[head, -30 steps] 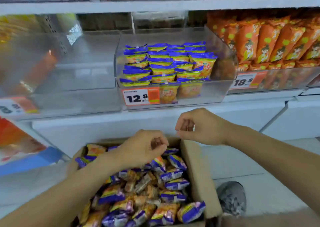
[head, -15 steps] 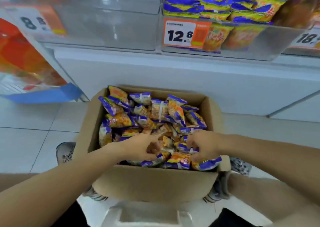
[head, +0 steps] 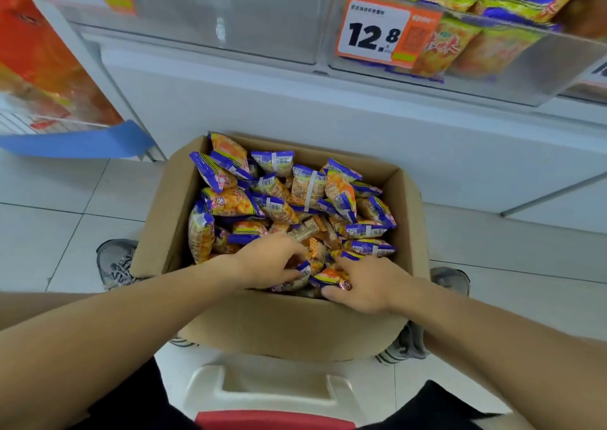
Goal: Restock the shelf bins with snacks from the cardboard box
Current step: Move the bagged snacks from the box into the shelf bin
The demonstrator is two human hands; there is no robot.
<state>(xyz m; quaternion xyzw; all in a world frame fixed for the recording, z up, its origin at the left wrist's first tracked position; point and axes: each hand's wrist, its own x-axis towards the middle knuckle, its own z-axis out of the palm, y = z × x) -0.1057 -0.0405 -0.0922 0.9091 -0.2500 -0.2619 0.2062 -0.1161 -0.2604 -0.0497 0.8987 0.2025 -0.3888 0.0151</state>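
Note:
An open cardboard box (head: 289, 324) stands on the floor below me, filled with several small blue-and-orange snack packets (head: 295, 199). Both hands are down in its near end. My left hand (head: 269, 260) curls its fingers around packets at the near middle. My right hand (head: 368, 283) lies on a packet (head: 328, 277) by the near right wall, fingers closing on it. Above, a clear shelf bin (head: 512, 78) with a 12.8 price tag (head: 374, 32) holds the same kind of packets.
A clear bin (head: 230, 19) sits left of the stocked one. A red and blue display board (head: 49, 94) leans at the left. My grey shoes (head: 116, 262) flank the box on white tiles. A white stool with a red edge (head: 272, 393) is under me.
My view dropped from the shelf to the box. Both hands went from hovering above the box down into its near end and closed onto packets.

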